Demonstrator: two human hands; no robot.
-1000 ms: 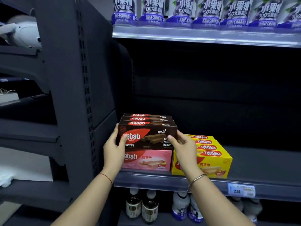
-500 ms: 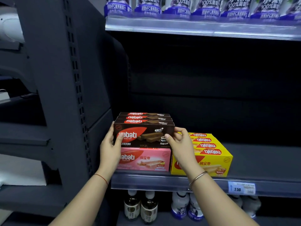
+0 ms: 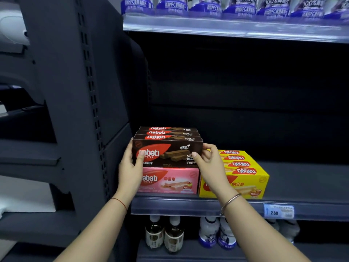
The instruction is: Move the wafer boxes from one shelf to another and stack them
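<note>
Half pink box (image 3: 170, 181) logo hid by L hand (image 3: 130, 169); R hand (image 3: 209, 163) pinches brown box (image 3: 168, 153).

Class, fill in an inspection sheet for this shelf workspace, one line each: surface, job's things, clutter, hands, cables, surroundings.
Surface: dark shelf, price tag on its front rail.
Job's things: three brown wafer boxes in a row, front to back, atop a pink wafer box; yellow wafer boxes beside it on the right.
Clutter: nothing seen.
Hands: left hand and right hand grip the front brown box at its ends, thumbs on its face.
Cables: nothing seen.
Surroundings: juice bottles on the shelf above; dark bottles and white bottles below.
</note>
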